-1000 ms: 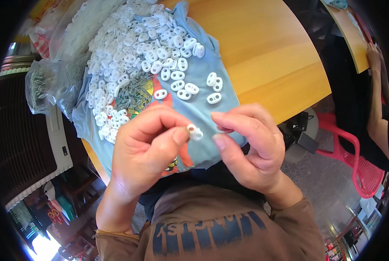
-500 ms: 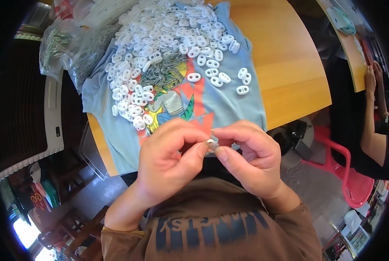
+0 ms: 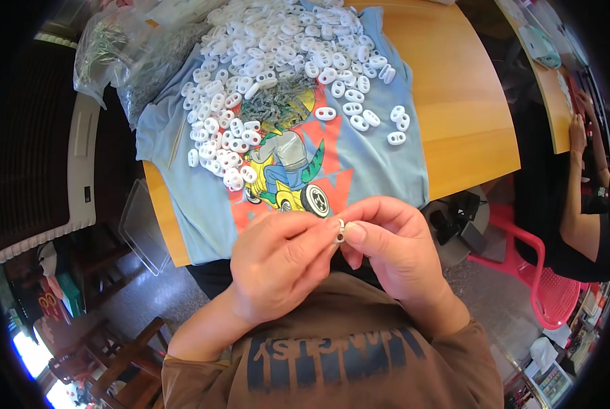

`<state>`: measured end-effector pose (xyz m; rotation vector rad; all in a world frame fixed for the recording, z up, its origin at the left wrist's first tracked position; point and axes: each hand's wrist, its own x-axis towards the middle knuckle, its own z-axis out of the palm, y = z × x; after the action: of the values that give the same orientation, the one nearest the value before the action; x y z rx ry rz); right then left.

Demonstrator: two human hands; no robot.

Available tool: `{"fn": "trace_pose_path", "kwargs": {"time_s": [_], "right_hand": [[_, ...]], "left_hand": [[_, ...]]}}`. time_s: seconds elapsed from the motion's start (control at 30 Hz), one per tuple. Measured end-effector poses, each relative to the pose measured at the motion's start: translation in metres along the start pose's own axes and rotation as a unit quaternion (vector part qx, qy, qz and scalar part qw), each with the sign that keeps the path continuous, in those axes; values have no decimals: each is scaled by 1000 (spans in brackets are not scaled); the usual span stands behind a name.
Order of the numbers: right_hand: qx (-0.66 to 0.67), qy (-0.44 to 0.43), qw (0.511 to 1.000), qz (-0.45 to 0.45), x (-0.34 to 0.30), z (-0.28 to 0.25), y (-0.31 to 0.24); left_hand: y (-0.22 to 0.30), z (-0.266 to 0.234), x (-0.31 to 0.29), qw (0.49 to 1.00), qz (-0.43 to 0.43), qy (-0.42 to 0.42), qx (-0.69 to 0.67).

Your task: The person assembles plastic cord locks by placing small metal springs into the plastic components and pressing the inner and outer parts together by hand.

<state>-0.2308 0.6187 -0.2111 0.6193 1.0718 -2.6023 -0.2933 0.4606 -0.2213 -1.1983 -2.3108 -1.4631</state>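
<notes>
Between the fingertips of both hands is a small white two-hole cord lock [image 3: 340, 236], partly covered by the fingers. My left hand [image 3: 284, 262] pinches it from one side with the fingers pressed together. My right hand [image 3: 393, 249] grips its other side between thumb and forefinger. Beyond them, a big heap of white oval two-hole cord lock pieces [image 3: 271, 41] covers the far part of a light blue printed T-shirt [image 3: 393, 174]. Beside that heap lies a pile of small grey metal springs [image 3: 274, 105]. Several loose white pieces [image 3: 370, 118] lie to the right.
The shirt is spread over a wooden table [image 3: 455, 88]. Clear plastic bags [image 3: 107, 58] stand at the far left. A pink chair [image 3: 550, 293] is on the right, near another person's arm [image 3: 574, 191]. A wooden stool [image 3: 131, 368] stands at lower left.
The view has shifted a little, so the table's things sit further right. My left fingers have straightened and closed together around the cord lock, which now shows its holes toward me.
</notes>
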Motion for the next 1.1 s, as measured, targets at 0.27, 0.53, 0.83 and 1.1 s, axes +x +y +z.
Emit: {"fn": "trace_pose_path", "kwargs": {"time_s": [0.27, 0.53, 0.83, 1.1], "right_hand": [[-14, 20, 999, -28, 10, 10, 6], [-647, 49, 585, -488, 83, 1, -20], [-729, 33, 557, -398, 109, 8, -25], [-729, 42, 592, -341, 109, 17, -32]], "left_hand": [[9, 4, -10, 812, -395, 48, -428], [-11, 1, -16, 826, -382, 43, -413], [-21, -5, -16, 812, -382, 15, -440], [-29, -10, -19, 830, -340, -28, -441]]}}
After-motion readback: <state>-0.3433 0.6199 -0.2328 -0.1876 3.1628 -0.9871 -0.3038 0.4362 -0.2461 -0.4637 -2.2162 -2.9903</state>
